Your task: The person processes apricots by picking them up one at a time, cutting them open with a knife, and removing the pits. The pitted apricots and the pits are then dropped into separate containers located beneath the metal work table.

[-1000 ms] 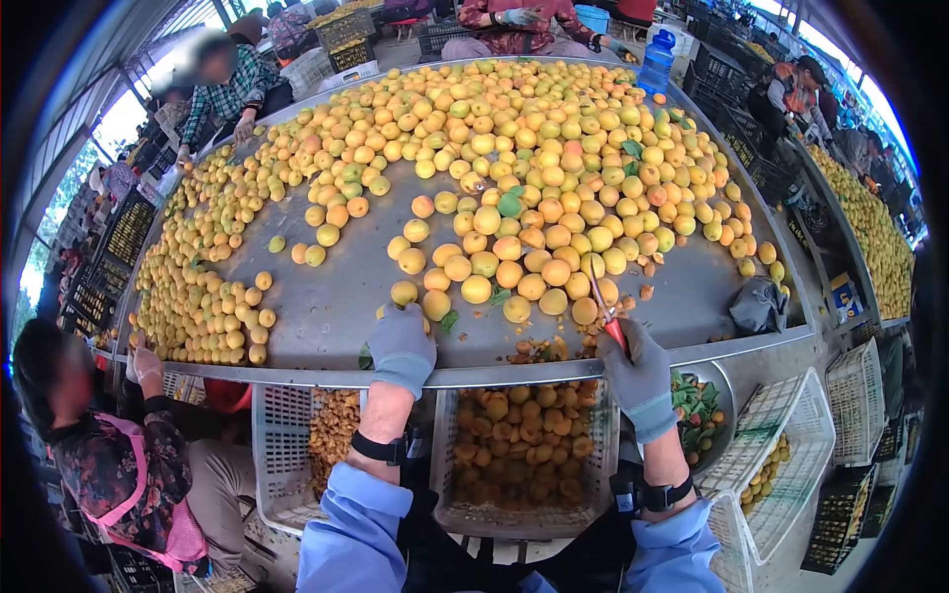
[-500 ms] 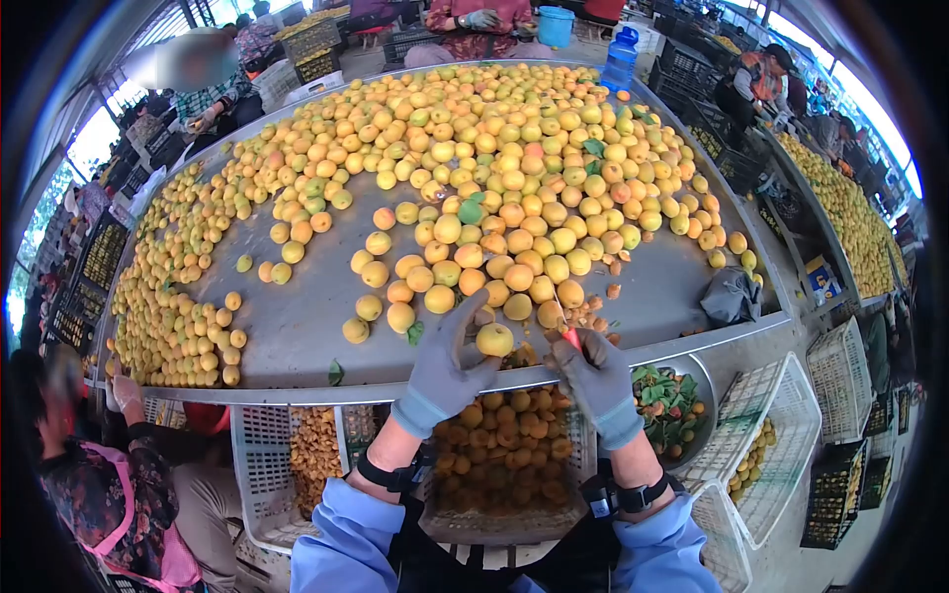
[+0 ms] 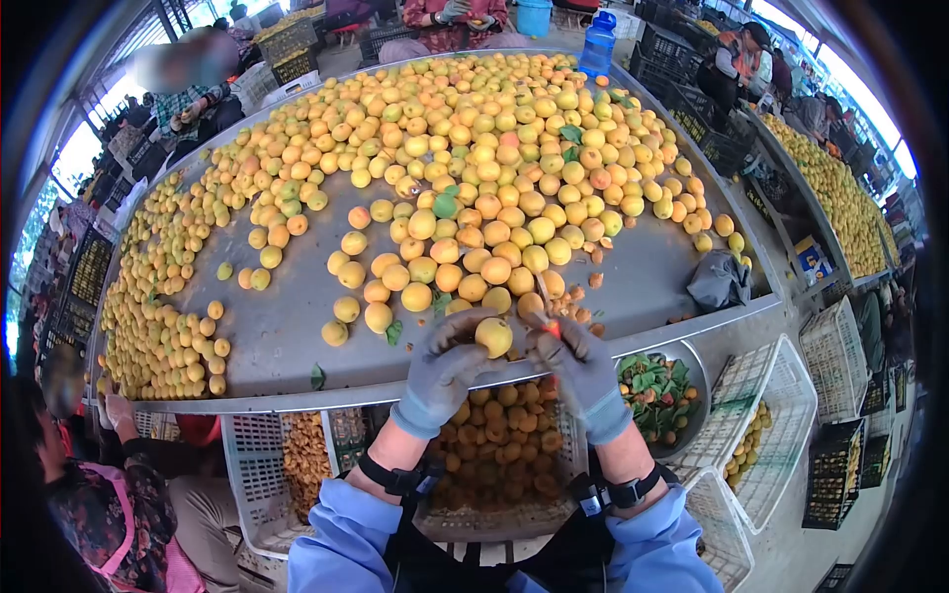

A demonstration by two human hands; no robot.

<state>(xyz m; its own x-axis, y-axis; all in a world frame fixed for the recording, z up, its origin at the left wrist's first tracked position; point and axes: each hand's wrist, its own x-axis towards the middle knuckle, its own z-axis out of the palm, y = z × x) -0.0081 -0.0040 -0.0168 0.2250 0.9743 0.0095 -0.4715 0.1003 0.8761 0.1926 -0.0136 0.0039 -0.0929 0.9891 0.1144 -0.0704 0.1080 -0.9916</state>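
In the grey-gloved fingers of my left hand [image 3: 439, 374] is a yellow apricot [image 3: 493, 337], just above the front edge of the metal table [image 3: 287, 341]. Close beside it, my right hand [image 3: 583, 371], gloved too, is closed round a small knife [image 3: 553, 329] with a red handle. Its thin blade points up and away, over the table. A broad heap of apricots [image 3: 474, 148] covers much of the tabletop beyond both hands. Small orange scraps [image 3: 579, 314] lie past my right hand. Below my hands stands a crate of apricots [image 3: 504, 435].
Right of my hands sits a metal bowl [image 3: 700, 395] with leaves and fruit, near white crates [image 3: 781, 425]. A dark plastic bag [image 3: 720, 281] rests on the table's right corner. A blue bottle [image 3: 597, 44] stands at the far edge. A co-worker [image 3: 129, 504] sits at left.
My right hand has come nearer to the apricot in my left hand, and the left fingers have drawn in around it. The whole view has shifted slightly, with the table appearing further left.
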